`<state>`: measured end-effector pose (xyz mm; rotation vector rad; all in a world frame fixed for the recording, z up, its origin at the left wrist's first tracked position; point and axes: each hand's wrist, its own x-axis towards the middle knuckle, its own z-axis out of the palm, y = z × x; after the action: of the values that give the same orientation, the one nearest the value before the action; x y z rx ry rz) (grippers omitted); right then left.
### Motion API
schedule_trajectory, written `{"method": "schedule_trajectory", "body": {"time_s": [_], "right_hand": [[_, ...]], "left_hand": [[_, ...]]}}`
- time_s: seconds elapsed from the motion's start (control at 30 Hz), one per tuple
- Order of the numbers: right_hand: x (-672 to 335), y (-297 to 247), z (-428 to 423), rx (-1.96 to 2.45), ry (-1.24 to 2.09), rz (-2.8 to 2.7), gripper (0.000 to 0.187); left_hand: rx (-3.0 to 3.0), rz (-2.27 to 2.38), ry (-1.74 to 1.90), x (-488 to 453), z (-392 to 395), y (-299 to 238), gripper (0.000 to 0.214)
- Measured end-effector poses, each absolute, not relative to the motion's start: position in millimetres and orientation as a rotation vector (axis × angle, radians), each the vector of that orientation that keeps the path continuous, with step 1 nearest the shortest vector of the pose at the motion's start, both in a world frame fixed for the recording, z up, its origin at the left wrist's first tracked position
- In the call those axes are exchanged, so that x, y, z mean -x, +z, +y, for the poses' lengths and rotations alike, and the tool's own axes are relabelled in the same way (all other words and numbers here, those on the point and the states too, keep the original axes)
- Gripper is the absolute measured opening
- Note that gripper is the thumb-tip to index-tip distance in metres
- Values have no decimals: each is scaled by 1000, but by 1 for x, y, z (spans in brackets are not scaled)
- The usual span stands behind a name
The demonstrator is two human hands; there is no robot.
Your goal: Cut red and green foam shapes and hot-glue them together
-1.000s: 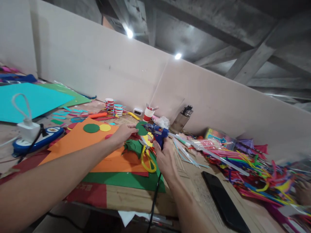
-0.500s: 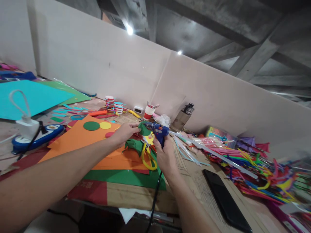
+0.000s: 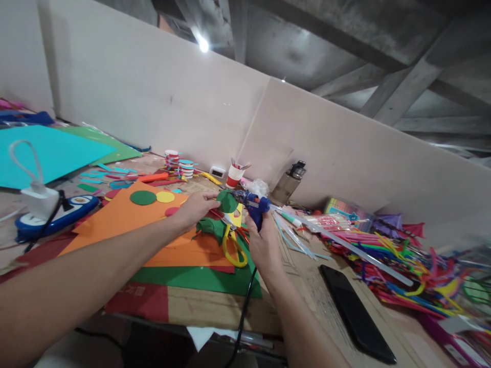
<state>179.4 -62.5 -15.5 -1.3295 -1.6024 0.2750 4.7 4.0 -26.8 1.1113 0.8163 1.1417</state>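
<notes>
My left hand [image 3: 196,208] pinches a small green paper disc [image 3: 227,201] and holds it up above the table. My right hand [image 3: 261,244] is wrapped round the grip of a blue hot glue gun [image 3: 253,204], whose nozzle points left and meets the disc's right edge. A long clear glue stick [image 3: 345,245] sticks out of the gun's back toward the right. The gun's black cable [image 3: 245,301] drops down past the table's front edge. Below the hands lie yellow-handled scissors [image 3: 232,248] on crumpled green paper [image 3: 210,228].
Orange [image 3: 115,220] and green [image 3: 199,280] sheets cover the table, with green and yellow discs on the orange. A black phone [image 3: 355,313] lies right of my forearm, beside a heap of coloured pipe cleaners [image 3: 402,266]. A cup [image 3: 233,178], a bottle [image 3: 287,186] and a blue device [image 3: 53,217] stand around.
The disc, crumpled against the nozzle half a second ago, now faces me flat. Both hands have kept their place; my head has tilted slightly.
</notes>
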Motion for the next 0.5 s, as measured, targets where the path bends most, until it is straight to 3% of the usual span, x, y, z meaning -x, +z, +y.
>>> {"method": "schedule_trajectory", "body": {"time_s": [0.5], "right_hand": [[-183, -16, -62, 1358, 265, -1576, 38]], "left_hand": [[-1105, 847, 1234, -1, -1, -16, 18]]}}
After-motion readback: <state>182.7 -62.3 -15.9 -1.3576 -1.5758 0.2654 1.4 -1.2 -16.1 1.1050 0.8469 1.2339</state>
